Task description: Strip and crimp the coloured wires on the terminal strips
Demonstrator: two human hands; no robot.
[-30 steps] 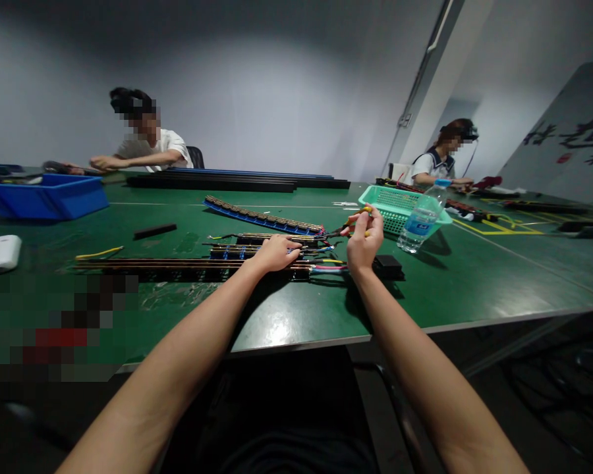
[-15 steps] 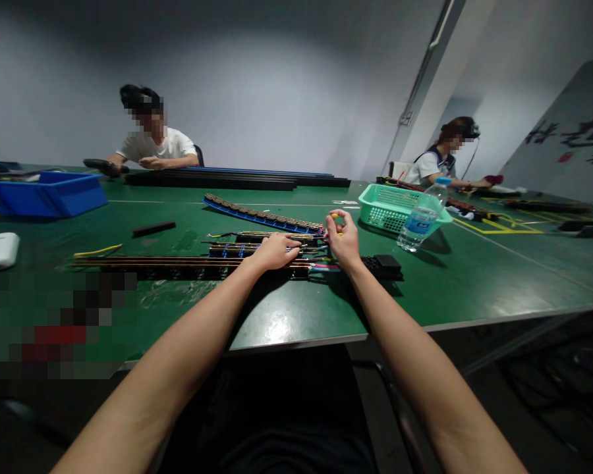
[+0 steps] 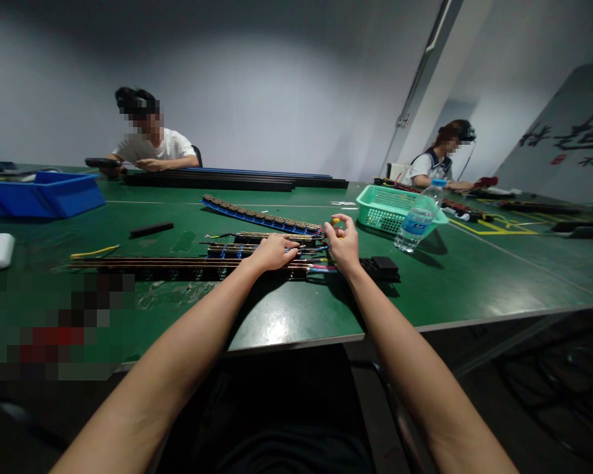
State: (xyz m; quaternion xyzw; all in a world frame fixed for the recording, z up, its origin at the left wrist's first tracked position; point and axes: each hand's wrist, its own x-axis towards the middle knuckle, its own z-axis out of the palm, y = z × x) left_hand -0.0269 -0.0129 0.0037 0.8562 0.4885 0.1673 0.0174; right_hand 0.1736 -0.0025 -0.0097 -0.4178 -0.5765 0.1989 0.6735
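Front and centre on the worktop (image 3: pixel 474 276), long strips (image 3: pixel 178 264) run left to right, with the left hand (image 3: pixel 275 252) on top of their right end. The right hand (image 3: pixel 343 245) sits just to its right, a small tool (image 3: pixel 335 221) in it and a block (image 3: pixel 383 266) further right. Behind lies a slanted strip (image 3: pixel 257 215). Right of that is the basket (image 3: pixel 383 207), with the bottle (image 3: pixel 415 217) just before it. Far left, a bin (image 3: pixel 44 194); along the back, long profiles (image 3: pixel 237 179).

long strip (image 3: pixel 178 264): dark, copper-edged, flat on the tabletop (image 3: pixel 286 316), running left-right, right end under the left hand (image 3: pixel 274 252) | short strips (image 3: pixel 250 249): two, similar, blue clips, parallel just behind it | wire tails (image 3: pixel 321 268): pink, blue, yellow, at the right ends | yellow-handled tool (image 3: pixel 335 220): mostly hidden, pinched in the right hand (image 3: pixel 344 245) above the wire tails
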